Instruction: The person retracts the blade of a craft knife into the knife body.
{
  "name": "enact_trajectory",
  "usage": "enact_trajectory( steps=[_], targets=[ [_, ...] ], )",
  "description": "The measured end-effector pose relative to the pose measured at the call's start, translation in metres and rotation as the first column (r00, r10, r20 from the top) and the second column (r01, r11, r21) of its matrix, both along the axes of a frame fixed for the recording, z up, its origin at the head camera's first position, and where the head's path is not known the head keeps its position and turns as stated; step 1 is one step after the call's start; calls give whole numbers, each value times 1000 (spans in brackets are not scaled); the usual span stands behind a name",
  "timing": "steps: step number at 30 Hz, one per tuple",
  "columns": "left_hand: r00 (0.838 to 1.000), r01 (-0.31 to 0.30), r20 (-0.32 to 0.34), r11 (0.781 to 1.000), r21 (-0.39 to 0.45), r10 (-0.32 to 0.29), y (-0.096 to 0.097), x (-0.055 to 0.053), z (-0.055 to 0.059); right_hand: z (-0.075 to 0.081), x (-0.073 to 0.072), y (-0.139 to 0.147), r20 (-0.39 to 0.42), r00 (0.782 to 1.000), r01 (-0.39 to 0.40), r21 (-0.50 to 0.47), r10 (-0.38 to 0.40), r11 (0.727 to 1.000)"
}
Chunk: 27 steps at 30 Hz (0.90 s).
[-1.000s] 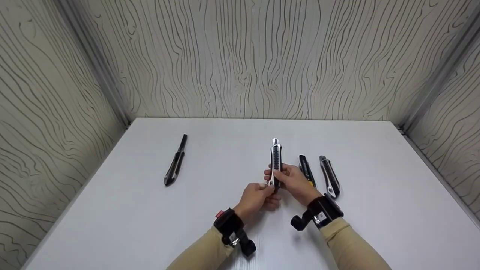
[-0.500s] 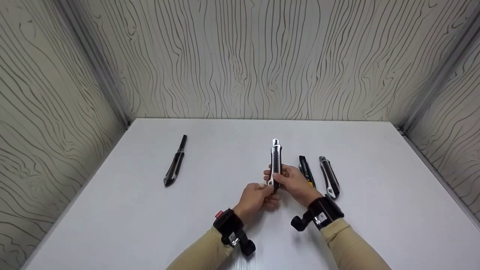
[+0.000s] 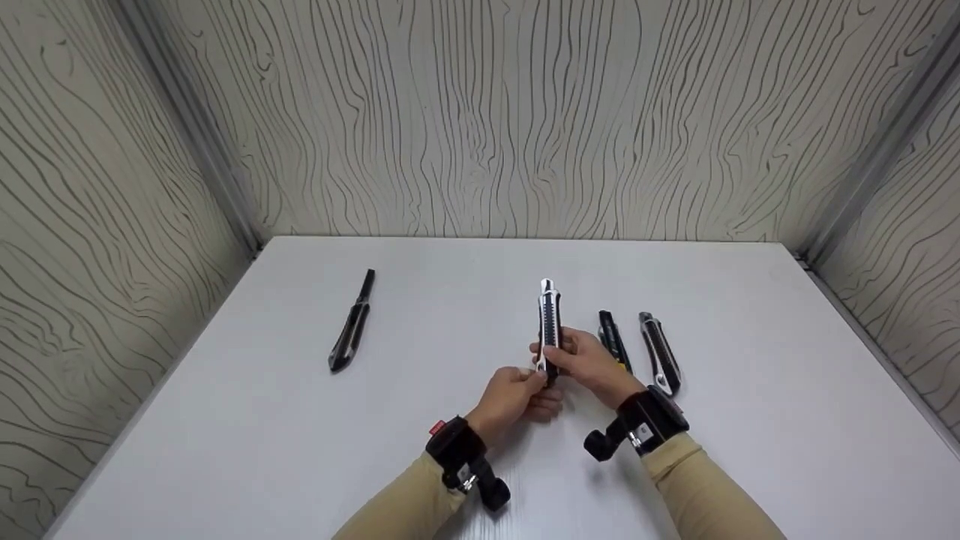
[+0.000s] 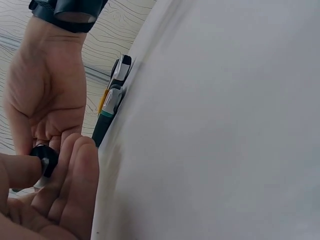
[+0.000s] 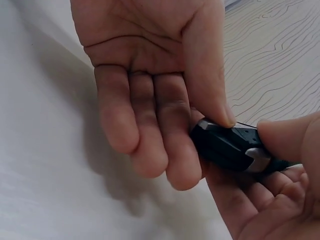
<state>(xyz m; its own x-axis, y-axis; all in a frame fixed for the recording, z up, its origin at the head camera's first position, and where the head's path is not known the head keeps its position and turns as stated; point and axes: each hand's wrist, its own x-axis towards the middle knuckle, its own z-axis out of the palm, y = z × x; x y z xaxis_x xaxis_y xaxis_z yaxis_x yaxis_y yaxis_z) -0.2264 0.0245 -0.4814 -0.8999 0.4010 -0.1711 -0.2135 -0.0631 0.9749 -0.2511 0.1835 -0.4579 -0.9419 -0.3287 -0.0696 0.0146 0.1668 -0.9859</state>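
In the head view a silver and black utility knife [image 3: 550, 319] stands nearly upright between both hands, its metal tip pointing away. My right hand [image 3: 592, 364] grips the lower body, thumb on the front face. Below it, my left hand [image 3: 514, 394] pinches the butt end between thumb and index finger, the other fingers spread beneath. Seen close from the right wrist, the knife's dark butt [image 5: 225, 147] has a left thumb tip on it. The left wrist view shows the same butt end [image 4: 46, 157] against the left fingers [image 4: 82, 185].
On the white table [image 3: 420, 315], a dark knife [image 3: 349, 334] with a slim black end lies at left. Behind the right hand lie a black and yellow utility knife [image 3: 612, 337] and a silver and black one [image 3: 661, 356]. Patterned walls [image 3: 480, 120] enclose the back and sides.
The held utility knife's tip has shifted slightly left and a little lower. Both hands keep their hold and have barely moved; the knives on the table lie as before.
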Motion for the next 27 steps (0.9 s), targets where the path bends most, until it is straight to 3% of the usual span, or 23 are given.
enact_trajectory(
  steps=[14, 27],
  targets=[
    [998, 46, 46, 999, -21, -45, 2, 3, 1, 5, 2, 2, -3, 996, 94, 167, -95, 982],
    [999, 43, 28, 995, -88, -40, 2, 3, 3, 11, 6, 6, -56, 981, 191, 363, -184, 912]
  ],
)
